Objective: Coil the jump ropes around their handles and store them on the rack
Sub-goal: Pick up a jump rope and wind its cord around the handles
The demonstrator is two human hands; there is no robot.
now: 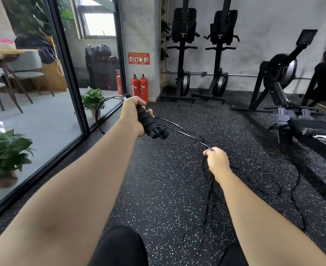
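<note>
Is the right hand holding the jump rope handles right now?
No, the left hand grips the black handles, while the right hand pinches only the thin rope.

- Black rubber floor point(158, 189) w/ white speckles is seen across the room.
- Two red fire extinguishers point(139, 87) are stood at the foot of a grey concrete pillar point(139, 35); a red safety sign point(138, 58) is fixed above them.
- Two black rowing machines point(200, 54) are stored upright against the white wall; a third point(285, 77) is set flat, at right.
- Potted plants point(4, 154) are placed behind the glass wall point(43, 121), at left.
- Grey chairs point(24, 70) are seen further back.
</note>
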